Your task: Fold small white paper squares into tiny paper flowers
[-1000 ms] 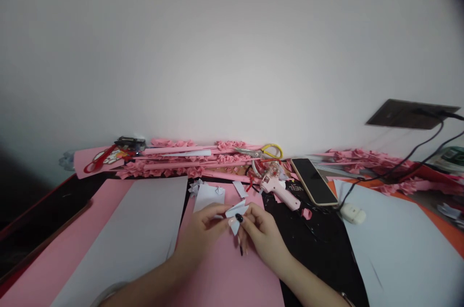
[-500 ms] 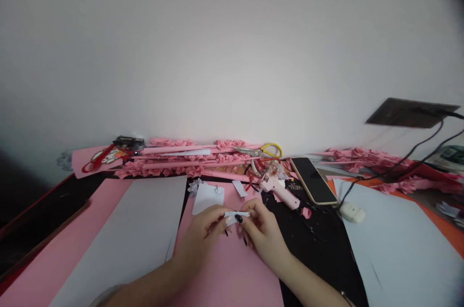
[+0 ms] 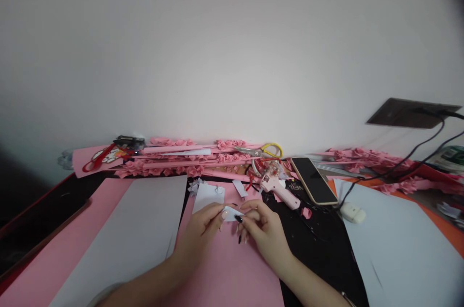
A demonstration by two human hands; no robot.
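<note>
A small folded piece of white paper (image 3: 232, 213) is pinched between my two hands, above a pink sheet (image 3: 232, 268). My left hand (image 3: 203, 229) grips its left end between thumb and fingers. At the other end, my right hand (image 3: 263, 227) pinches the paper with thumb and forefinger, its lower fingers curled beneath. Just beyond the left hand lies a white paper square (image 3: 208, 196), with small cut paper pieces (image 3: 195, 186) by its left corner. A small white strip (image 3: 239, 188) rests behind the right hand.
A pink glue gun (image 3: 281, 190), a phone (image 3: 313, 181) and an earbud case (image 3: 353, 212) lie to the right. Yellow-handled scissors (image 3: 259, 152) rest on pink paper flower stems (image 3: 174, 164) along the wall. Large white sheets (image 3: 126, 229) flank the pink one. Cables hang at right.
The folded paper has turned from nearly level to slanting down to the right, showing more of its face. My hands have moved slightly apart, both still holding it.
</note>
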